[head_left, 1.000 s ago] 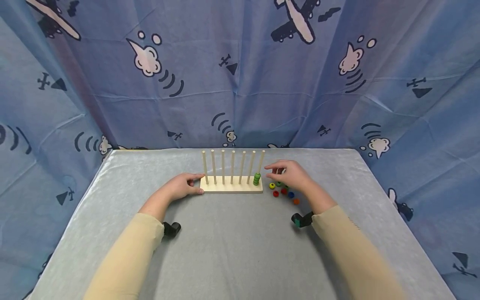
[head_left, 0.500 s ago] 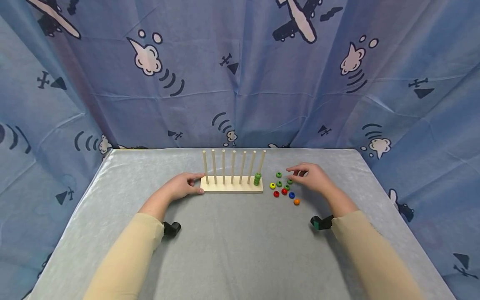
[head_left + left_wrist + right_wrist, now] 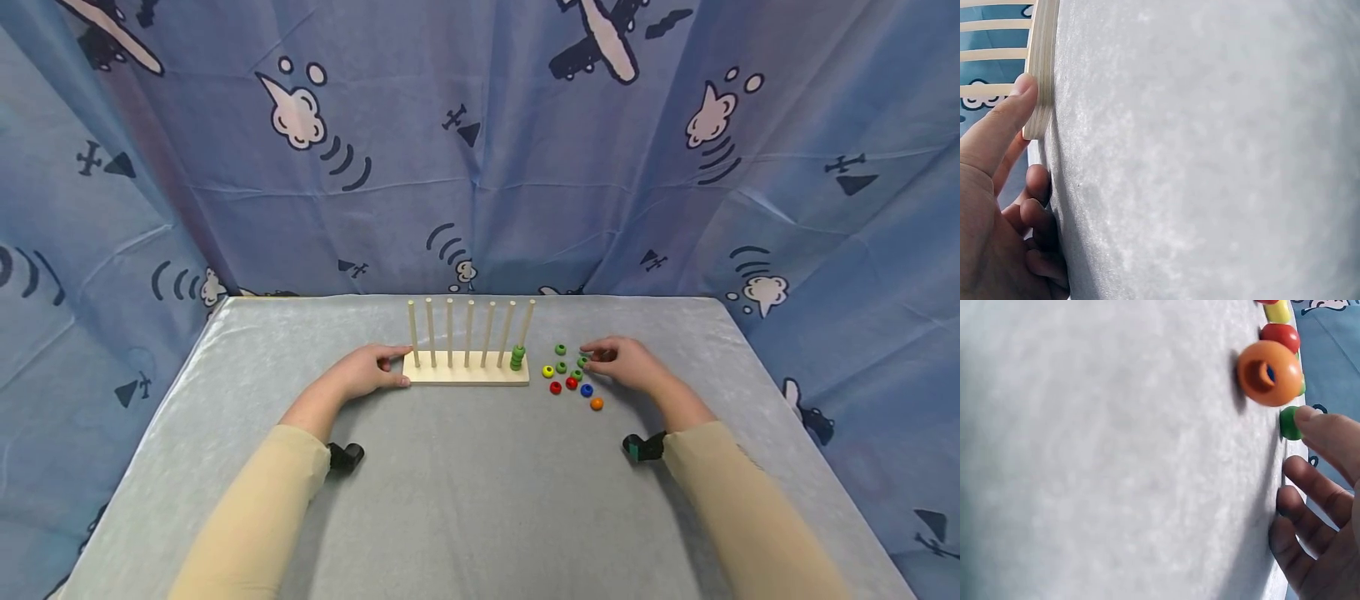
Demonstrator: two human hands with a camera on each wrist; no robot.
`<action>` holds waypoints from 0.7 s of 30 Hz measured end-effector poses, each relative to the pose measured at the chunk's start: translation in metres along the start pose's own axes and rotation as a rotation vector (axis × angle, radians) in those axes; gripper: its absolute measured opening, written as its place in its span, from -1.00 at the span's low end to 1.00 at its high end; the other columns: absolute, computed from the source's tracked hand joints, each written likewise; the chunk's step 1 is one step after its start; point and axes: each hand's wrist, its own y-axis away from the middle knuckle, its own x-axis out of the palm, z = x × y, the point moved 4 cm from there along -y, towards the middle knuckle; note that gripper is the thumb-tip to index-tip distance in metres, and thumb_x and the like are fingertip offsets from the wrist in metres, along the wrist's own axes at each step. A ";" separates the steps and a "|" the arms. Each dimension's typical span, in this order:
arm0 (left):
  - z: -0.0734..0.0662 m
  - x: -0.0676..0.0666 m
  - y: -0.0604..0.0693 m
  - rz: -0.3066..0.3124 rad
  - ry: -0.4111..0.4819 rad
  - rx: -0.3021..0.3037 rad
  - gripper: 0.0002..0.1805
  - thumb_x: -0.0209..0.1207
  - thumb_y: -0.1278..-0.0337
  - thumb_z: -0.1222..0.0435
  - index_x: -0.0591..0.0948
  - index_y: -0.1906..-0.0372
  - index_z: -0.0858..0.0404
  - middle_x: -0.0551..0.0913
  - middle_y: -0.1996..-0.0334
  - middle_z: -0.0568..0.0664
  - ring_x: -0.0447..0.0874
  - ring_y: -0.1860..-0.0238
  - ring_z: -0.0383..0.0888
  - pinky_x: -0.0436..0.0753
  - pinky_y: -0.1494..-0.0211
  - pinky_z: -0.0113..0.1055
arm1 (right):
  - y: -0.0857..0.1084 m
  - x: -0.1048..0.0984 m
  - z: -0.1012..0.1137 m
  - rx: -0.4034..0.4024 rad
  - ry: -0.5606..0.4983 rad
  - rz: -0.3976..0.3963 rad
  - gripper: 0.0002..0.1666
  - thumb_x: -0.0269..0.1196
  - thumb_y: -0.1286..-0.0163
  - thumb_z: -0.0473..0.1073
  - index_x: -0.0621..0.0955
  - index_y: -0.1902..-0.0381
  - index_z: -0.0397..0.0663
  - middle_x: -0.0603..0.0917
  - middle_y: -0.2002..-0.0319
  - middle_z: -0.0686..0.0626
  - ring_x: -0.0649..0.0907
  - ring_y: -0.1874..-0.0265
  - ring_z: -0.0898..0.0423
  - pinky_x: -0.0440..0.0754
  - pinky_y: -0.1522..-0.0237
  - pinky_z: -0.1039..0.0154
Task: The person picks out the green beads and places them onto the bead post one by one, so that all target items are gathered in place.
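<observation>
A wooden peg stand (image 3: 465, 372) with several upright pegs lies across the table; green beads (image 3: 517, 359) are stacked on its rightmost peg. My left hand (image 3: 363, 372) grips the stand's left end, with the thumb on the front edge in the left wrist view. To the right of the stand, my right hand (image 3: 628, 364) is down at the loose beads. Its thumb and forefinger pinch a green bead (image 3: 1289, 424) on the table; the forefinger is hidden behind the thumb in the right wrist view. The other fingers of that hand are loosely bent.
Around the right hand lie more loose beads: a yellow bead (image 3: 547, 372), two red ones, a blue bead (image 3: 587, 390), an orange bead (image 3: 597, 404) and several green ones. A patterned blue curtain (image 3: 465, 167) hangs behind the grey-covered table (image 3: 480, 500).
My right hand has moved away from the rightmost peg, out to the right, then down onto a green bead among the loose ones. The left hand has stayed on the stand's end.
</observation>
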 end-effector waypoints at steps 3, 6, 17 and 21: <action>0.001 0.000 -0.001 -0.001 0.002 0.000 -0.26 0.41 -0.10 0.07 0.47 -0.41 0.06 0.39 0.40 -0.02 0.32 0.35 -0.11 0.30 0.20 -0.20 | -0.001 0.001 0.000 -0.002 -0.009 0.001 -0.55 0.33 -0.36 -0.09 0.66 -0.15 -0.15 0.65 0.14 -0.10 0.54 0.18 -0.02 0.50 0.18 0.11; 0.002 0.001 -0.001 -0.003 0.001 0.004 -0.26 0.42 -0.10 0.07 0.47 -0.41 0.05 0.38 0.40 -0.03 0.31 0.35 -0.12 0.30 0.21 -0.20 | -0.001 0.002 0.001 -0.007 -0.008 0.010 -0.56 0.33 -0.36 -0.10 0.67 -0.14 -0.18 0.64 0.14 -0.11 0.53 0.18 -0.01 0.49 0.15 0.09; 0.002 0.001 -0.001 -0.009 -0.006 0.016 -0.27 0.42 -0.09 0.07 0.48 -0.40 0.07 0.38 0.40 -0.03 0.32 0.35 -0.11 0.30 0.21 -0.21 | -0.001 0.002 0.001 -0.013 0.022 -0.023 -0.60 0.34 -0.36 -0.12 0.70 -0.10 -0.15 0.64 0.17 -0.09 0.53 0.22 0.01 0.49 0.16 0.08; 0.002 0.001 -0.001 -0.009 -0.010 0.013 -0.27 0.42 -0.09 0.07 0.48 -0.40 0.07 0.37 0.42 -0.03 0.31 0.36 -0.12 0.30 0.21 -0.21 | 0.000 -0.002 0.005 -0.011 0.025 -0.050 -0.59 0.33 -0.37 -0.13 0.68 -0.13 -0.13 0.64 0.16 -0.09 0.53 0.23 0.00 0.49 0.23 0.12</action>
